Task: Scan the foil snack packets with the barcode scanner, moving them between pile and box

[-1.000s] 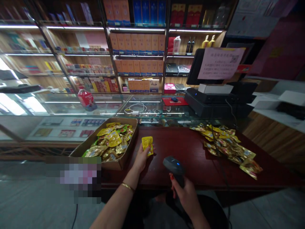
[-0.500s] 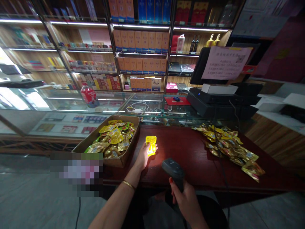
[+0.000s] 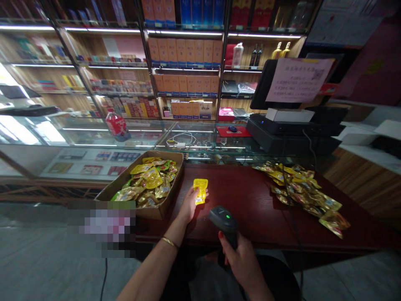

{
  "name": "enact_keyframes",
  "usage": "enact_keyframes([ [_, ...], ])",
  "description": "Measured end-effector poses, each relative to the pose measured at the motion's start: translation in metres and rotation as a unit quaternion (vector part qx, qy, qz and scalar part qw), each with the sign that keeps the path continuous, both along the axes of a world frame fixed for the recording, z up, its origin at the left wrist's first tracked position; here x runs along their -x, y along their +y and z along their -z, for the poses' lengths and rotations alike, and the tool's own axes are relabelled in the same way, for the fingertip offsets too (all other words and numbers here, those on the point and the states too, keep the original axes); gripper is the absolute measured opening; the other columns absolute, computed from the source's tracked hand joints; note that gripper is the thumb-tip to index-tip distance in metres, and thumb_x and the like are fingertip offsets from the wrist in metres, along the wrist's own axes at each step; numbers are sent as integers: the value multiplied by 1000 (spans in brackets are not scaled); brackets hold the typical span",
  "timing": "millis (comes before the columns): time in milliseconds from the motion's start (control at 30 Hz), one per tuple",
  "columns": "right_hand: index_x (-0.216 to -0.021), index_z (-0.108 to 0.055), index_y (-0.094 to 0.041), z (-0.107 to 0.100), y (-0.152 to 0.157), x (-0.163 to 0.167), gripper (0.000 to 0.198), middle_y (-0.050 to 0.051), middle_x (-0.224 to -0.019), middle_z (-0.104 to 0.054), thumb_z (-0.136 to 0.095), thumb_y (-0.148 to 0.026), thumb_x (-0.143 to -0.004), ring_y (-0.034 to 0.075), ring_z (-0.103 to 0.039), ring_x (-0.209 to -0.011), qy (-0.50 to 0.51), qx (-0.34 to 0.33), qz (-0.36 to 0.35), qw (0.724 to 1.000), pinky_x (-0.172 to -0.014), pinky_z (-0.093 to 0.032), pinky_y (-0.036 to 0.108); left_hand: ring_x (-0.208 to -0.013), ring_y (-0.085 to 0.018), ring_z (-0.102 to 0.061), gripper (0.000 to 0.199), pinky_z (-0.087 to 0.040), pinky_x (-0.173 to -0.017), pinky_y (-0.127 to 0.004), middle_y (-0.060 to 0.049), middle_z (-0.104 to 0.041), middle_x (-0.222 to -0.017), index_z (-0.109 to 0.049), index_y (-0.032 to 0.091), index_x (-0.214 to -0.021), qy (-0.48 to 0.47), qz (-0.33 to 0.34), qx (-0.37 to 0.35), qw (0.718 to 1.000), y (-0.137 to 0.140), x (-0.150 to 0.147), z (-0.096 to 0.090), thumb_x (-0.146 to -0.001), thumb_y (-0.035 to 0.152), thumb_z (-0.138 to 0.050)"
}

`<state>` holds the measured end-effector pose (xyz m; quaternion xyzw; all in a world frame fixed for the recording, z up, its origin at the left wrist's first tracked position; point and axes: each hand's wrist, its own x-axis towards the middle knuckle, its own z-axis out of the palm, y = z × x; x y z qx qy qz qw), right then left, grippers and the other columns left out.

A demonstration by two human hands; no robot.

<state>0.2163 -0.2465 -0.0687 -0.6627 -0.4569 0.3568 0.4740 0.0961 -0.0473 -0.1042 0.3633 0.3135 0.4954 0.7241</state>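
Note:
My left hand (image 3: 187,205) holds a small yellow snack packet (image 3: 200,190) upright over the dark red table (image 3: 250,217), just right of a cardboard box (image 3: 163,205) filled with similar yellow and green packets. My right hand (image 3: 242,261) grips a black handheld barcode scanner (image 3: 224,220) by its handle, its head pointing at the packet from a short distance; a green light shows on top of the scanner.
A loose pile of gold packets (image 3: 300,190) lies on the table's right side. Behind it stand a black register with a screen and paper notice (image 3: 291,125) and a glass counter (image 3: 125,142). Shelves of boxed goods fill the back wall.
The scanner's light went from blue to green, and the bright glow it cast on the packet half a second ago is gone. Both hands stayed nearly in place.

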Motion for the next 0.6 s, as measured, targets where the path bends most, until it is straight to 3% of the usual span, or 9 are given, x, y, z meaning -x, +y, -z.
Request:
enact_keyframes([
  [200, -83, -67, -20, 6, 1, -6, 40, -3, -55, -61, -61, -59, -91, 16, -61, -45, 29, -18, 5, 999, -48, -46, 25, -87, -25, -72, 56, -57, -76, -36, -10, -74, -102, -62, 19, -116, 28, -2, -9, 1000, -7, -1, -6, -73, 50, -80],
  [300, -72, -62, -21, 13, 11, -27, 43, -5, -52, -57, -65, -61, -88, 13, -56, -45, 81, -35, 19, 996, -48, -44, 24, -91, -24, -68, 48, -54, -79, -33, -9, -73, -101, -68, 17, -107, 129, -54, -119, 983, -24, 7, -23, -79, 57, -73],
  [367, -77, -64, -19, 16, 23, -45, 47, -5, -53, -57, -66, -65, -84, 13, -55, -43, 106, -35, 17, 994, -45, -43, 24, -94, -22, -66, 43, -52, -83, -32, -9, -72, -100, -70, 17, -100, 230, -110, -226, 940, -33, 22, -46, -86, 57, -65],
  [433, -91, -68, -16, 18, 34, -63, 51, -7, -54, -57, -69, -66, -81, 12, -53, -41, 127, -36, 17, 991, -43, -41, 23, -93, -22, -64, 40, -51, -85, -32, -7, -71, -98, -70, 18, -101, 327, -188, -298, 877, -34, 49, -76, -91, 55, -58],
  [533, -101, -70, -13, 20, 45, -82, 56, -7, -55, -58, -72, -65, -79, 10, -54, -41, 168, -48, -1, 985, -43, -41, 22, -92, -22, -64, 45, -52, -85, -34, -6, -70, -99, -65, 19, -119, 444, -325, -311, 775, -10, 102, -119, -91, 53, -55],
  [600, -104, -70, -13, 24, 49, -89, 59, -7, -56, -59, -71, -66, -79, 10, -55, -41, 206, -58, -12, 977, -43, -40, 22, -83, -24, -65, 57, -53, -81, -38, -5, -70, -93, -59, 19, -131, 522, -341, -262, 737, 16, 129, -137, -86, 54, -57],
])
